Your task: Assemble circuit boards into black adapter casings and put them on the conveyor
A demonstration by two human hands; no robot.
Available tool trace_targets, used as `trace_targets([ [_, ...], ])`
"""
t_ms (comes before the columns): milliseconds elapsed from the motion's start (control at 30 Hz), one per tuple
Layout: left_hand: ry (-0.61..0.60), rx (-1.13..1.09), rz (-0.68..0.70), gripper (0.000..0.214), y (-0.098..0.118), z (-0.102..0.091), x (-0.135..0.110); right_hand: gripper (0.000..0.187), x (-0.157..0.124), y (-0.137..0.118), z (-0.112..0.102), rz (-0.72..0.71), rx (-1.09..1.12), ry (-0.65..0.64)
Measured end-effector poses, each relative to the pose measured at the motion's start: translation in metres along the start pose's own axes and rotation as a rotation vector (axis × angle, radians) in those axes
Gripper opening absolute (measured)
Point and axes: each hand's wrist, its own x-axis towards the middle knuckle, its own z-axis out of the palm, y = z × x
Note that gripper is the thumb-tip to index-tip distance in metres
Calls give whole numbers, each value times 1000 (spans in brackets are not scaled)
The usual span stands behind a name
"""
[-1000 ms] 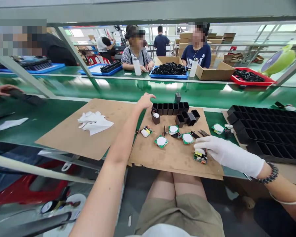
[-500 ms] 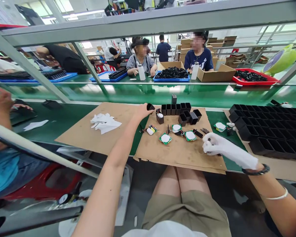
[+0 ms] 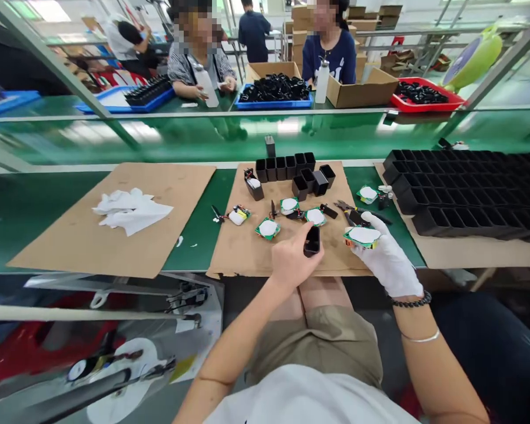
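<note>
My bare left hand [image 3: 295, 257] is closed around a small black plastic case [image 3: 311, 241], its open mouth facing up. In my white-gloved right hand [image 3: 386, 259] is a green circuit board [image 3: 363, 237] with a white pad on top, gripped at its edge. Case and board are apart. Beyond my hands lie more padded boards, one of them a green board [image 3: 268, 228], and a wired part [image 3: 238, 215] with yellow and white pieces. Pliers [image 3: 347, 207] rest just behind the held board. A filled black case [image 3: 253, 186] leans at the cardboard's left.
Black cases [image 3: 285, 168] line the back of the cardboard mat [image 3: 247, 259]. A large block of black cases [image 3: 459, 188] covers the right side. White gloves [image 3: 130, 209] lie on the left cardboard [image 3: 70, 247]. Across the green belt [image 3: 203, 138], people sit near a blue tray [image 3: 274, 94].
My left hand has brought a black case from the back left to the near middle. My right hand has raised a board into view. The camera has tilted down and turned.
</note>
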Motion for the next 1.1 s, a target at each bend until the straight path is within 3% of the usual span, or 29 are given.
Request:
trace_targets([
  [100, -144, -15, -148, 67, -2, 17, -5, 68, -11, 1, -7, -27, -53, 18],
  [200, -392, -235, -197, 92, -12, 4, 7, 86, -18, 2, -12, -93, -179, 56],
  [267, -551, -418, -197, 92, -17, -6, 17, 93, -17, 4, -11, -167, -279, 84],
  [333, -627, -544, -211, 81, -18, -13, 25, 94, -13, 6, -6, -260, -356, 74],
  [500, -556, -659, -198, 66, 0, -25, 24, 79, -10, 1, 19, -610, -465, -97],
  [667, -461, -708, -174, 67, 22, -53, 16, 81, -15, -19, 43, -911, -662, -314],
  [833, -407, -667, -114, 70, 31, -68, 15, 74, -13, -28, 54, -981, -630, -407],
  [1100, -381, -659, -46, 71, 31, -73, 15, 79, -14, -41, 56, -955, -743, -483],
])
